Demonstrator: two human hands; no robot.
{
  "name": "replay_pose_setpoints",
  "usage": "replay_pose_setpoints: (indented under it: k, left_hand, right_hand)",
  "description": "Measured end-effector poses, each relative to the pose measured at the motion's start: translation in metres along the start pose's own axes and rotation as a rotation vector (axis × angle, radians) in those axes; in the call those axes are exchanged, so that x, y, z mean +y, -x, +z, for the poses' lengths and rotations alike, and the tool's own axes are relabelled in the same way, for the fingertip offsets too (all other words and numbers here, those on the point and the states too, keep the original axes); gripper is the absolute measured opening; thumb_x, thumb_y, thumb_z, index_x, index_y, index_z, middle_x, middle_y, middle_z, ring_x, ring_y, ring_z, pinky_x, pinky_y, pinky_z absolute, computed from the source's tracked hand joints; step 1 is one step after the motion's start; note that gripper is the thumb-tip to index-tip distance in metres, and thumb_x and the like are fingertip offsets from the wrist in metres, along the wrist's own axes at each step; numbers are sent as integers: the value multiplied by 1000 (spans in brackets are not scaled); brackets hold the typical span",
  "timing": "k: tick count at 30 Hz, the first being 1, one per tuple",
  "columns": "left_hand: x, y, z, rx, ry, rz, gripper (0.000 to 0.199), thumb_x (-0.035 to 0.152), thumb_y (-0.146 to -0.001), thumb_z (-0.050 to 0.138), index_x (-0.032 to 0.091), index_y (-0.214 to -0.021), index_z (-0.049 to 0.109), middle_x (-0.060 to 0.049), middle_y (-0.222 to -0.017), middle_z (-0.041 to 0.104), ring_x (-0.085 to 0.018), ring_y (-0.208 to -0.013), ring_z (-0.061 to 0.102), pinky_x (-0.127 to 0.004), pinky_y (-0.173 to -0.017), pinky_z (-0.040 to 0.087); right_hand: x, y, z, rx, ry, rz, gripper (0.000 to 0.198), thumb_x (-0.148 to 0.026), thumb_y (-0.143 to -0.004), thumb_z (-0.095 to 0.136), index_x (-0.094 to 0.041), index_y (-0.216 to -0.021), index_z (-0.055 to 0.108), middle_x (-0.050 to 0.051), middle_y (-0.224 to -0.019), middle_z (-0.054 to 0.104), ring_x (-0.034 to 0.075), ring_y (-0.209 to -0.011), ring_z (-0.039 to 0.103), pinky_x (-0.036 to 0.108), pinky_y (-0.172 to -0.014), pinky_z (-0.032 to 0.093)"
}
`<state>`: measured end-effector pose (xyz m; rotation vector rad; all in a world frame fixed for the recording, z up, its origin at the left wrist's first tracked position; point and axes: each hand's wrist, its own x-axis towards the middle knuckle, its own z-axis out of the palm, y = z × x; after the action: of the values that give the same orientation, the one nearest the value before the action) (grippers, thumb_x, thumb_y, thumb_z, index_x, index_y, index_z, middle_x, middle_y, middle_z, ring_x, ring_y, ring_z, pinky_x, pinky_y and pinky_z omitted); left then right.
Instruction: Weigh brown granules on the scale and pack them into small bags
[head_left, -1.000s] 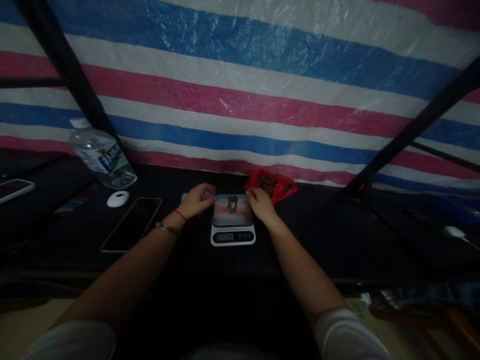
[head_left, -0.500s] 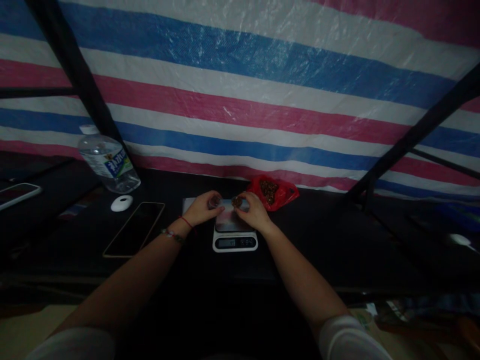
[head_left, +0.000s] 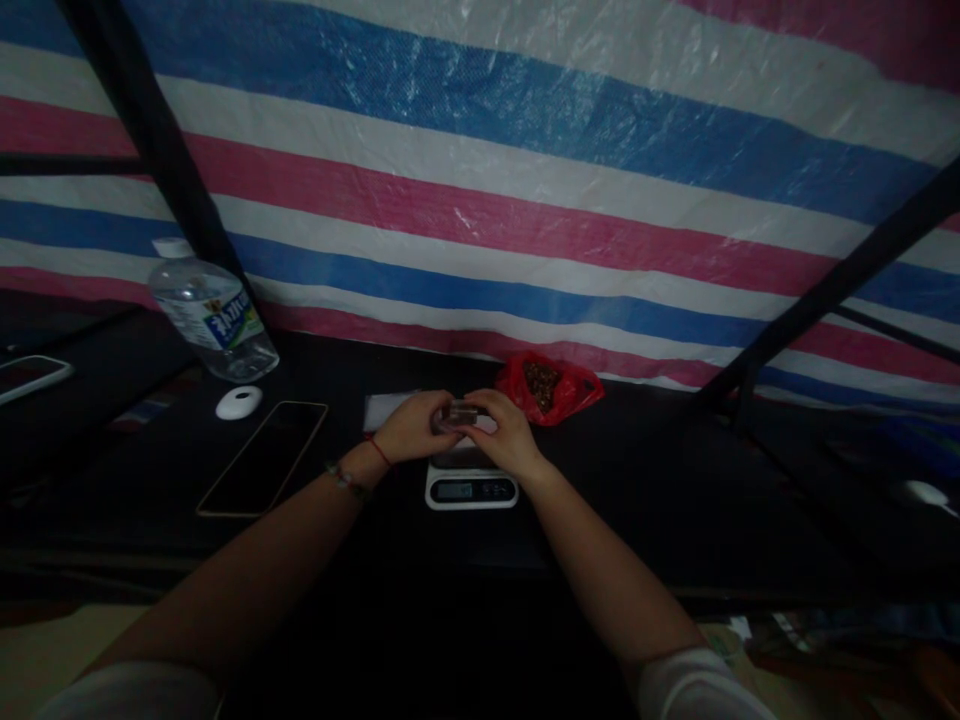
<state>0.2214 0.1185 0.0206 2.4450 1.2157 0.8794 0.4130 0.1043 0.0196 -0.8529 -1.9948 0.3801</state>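
Note:
Over the kitchen scale [head_left: 472,489], my left hand [head_left: 411,424] is closed around a small clear container [head_left: 447,417], with the thumb below it. My right hand [head_left: 508,432] pinches the other end of that container, where a small brownish round piece sits against it; dim light hides whether this is a lid. The fingertips of both hands nearly meet. Beneath them, the scale's metal plate is partly covered by the hands, and its display faces me. An open red plastic bag [head_left: 566,396] holding small brown bits [head_left: 541,384] lies just beyond my right hand.
Left on the black table [head_left: 637,490] are a dark-screened phone [head_left: 264,460], a white mouse-like object [head_left: 239,402] and a large clear bottle [head_left: 217,318]. Another phone [head_left: 34,377] lies farther left. A white sheet [head_left: 385,408] is beside my left hand. Striped tarpaulin [head_left: 487,210] hangs behind.
My hands have come together over the scale, bringing the clear container in the left and the brownish piece in the right against each other. The view has shifted slightly.

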Motion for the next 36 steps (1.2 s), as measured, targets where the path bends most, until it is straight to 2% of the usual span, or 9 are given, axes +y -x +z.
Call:
replay_pose_setpoints:
  k: [2, 6, 9, 12, 19, 25, 28, 32, 36]
  left_hand:
    - [-1, 0, 1, 0, 18, -2, 29, 42, -70, 64, 19, -87, 59, -5, -82, 63, -22, -76, 59, -32, -68, 44]
    - [-3, 1, 4, 30, 87, 0, 31, 39, -70, 64, 19, -94, 60, -7, -89, 65, -23, -81, 61, -34, -74, 46]
    - [-3, 2, 4, 60, 106, -8, 37, 41, -71, 65, 18, -99, 59, -8, -93, 65, -24, -85, 62, -36, -76, 47]
    - [-2, 2, 3, 80, 115, -9, 35, 43, -71, 65, 17, -93, 58, -7, -88, 64, -23, -80, 61, -35, -72, 48]
    - [-6, 3, 0, 90, 185, -42, 25, 38, -72, 64, 19, -84, 54, -1, -76, 59, -16, -67, 56, -28, -60, 45]
    - [-5, 3, -3, 104, 301, -56, 26, 38, -71, 65, 19, -85, 54, -1, -77, 56, -15, -67, 53, -28, -61, 43]
    - [-6, 4, -5, 148, 515, -80, 31, 41, -69, 66, 18, -86, 55, -1, -79, 55, -16, -71, 52, -27, -64, 42]
    - [-10, 6, -4, 110, 1016, -82, 42, 48, -64, 70, 16, -89, 55, -1, -74, 53, -13, -66, 49, -23, -58, 38]
    - [-8, 7, -6, -18, 1341, -56, 48, 52, -65, 68, 14, -91, 58, -1, -68, 54, -11, -58, 47, -22, -53, 34]
  right_hand:
    - [-3, 0, -1, -38, 4, -52, 30, -28, -82, 65, -28, -112, 64, 6, -114, 64, 20, -110, 58, 39, -98, 46]
    - [-9, -1, -3, -71, 32, -109, 42, -26, -88, 57, -32, -130, 53, 5, -126, 60, 21, -118, 54, 41, -103, 42]
    - [-12, -1, -3, -69, 47, -114, 50, -25, -90, 53, -32, -138, 44, 5, -132, 57, 21, -120, 52, 43, -105, 40]
    - [-11, 0, -2, -47, 50, -86, 50, -25, -91, 51, -34, -139, 42, 4, -133, 56, 21, -121, 52, 43, -105, 40]
    - [1, 3, -2, -27, 19, -14, 59, -19, -81, 59, -30, -137, 44, 9, -122, 54, 21, -111, 54, 41, -97, 47]
    - [11, -1, -3, -30, 72, 47, 64, -10, -74, 56, -24, -135, 46, 8, -119, 57, 20, -113, 54, 39, -102, 43]
    - [24, -1, 0, -22, 148, 166, 53, -16, -76, 58, -20, -128, 54, 10, -117, 59, 21, -111, 55, 39, -101, 43]
    - [39, 2, 3, -128, 230, 201, 52, -22, -76, 63, -16, -127, 55, 13, -123, 57, 25, -119, 50, 42, -106, 39]
    - [26, 4, -3, 51, 240, 101, 60, -29, -78, 65, -21, -135, 49, 13, -143, 38, 28, -134, 34, 48, -111, 31]
